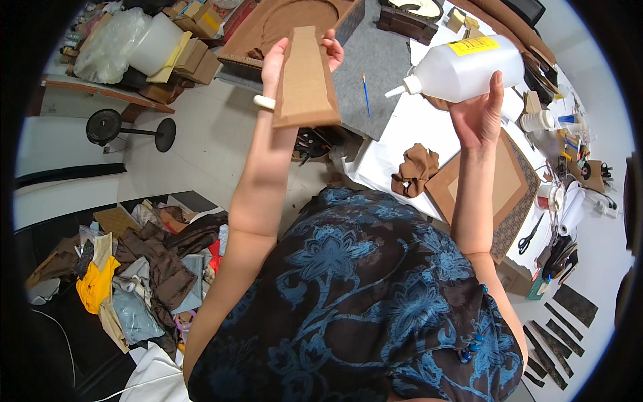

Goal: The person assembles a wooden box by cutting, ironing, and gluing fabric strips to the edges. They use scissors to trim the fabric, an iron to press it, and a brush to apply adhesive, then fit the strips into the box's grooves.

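Note:
My left hand point(270, 70) is wrapped round a long tapered board point(305, 84). Its bare cardboard middle faces up, edged with brown fabric; the fingertips show past its far right side. In my right hand point(478, 115) lies a translucent white squeeze bottle point(465, 70) with a yellow label, tipped on its side. The bottle's thin nozzle points left, toward the board but apart from it. My right thumb stands up along the bottle, and the other fingers are hidden beneath it. Between the hands, a blue thin brush point(366, 94) lies on a grey mat point(385, 67).
A large brown tray point(244, 40) stands beyond my left hand. On the white table point(382, 157) are crumpled brown fabric point(415, 171), a brown-bordered panel point(506, 181) and black scissors point(530, 234). Cloth scraps point(151, 261) pile at lower left; a black stand point(130, 130) is on the floor.

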